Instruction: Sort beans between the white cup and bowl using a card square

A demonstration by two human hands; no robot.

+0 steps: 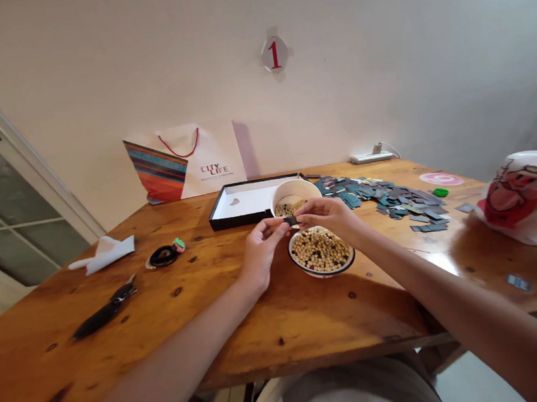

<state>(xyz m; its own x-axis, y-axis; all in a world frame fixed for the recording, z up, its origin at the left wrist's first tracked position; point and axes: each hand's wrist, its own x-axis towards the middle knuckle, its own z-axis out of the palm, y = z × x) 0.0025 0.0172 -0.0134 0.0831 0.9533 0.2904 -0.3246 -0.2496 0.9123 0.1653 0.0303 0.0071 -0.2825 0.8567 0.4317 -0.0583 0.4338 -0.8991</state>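
My left hand (261, 251) and my right hand (329, 214) meet above the near bowl (323, 267), both pinching one small dark flat piece (291, 220) between their fingertips. That bowl is white with a dark rim and holds mixed light and dark beans. Just behind the hands stands a taller white bowl (294, 193) with light beans in it. Both forearms reach in from the bottom of the view over the wooden table (212, 299).
A pile of several dark flat pieces (386, 199) lies to the right of the bowls. A shallow black tray with a white inside (244, 202), a paper shopping bag (185, 162), folded white paper (103, 254), a black ring (162, 256), black scissors (106, 310) and a plastic bag (532, 195) also sit here.
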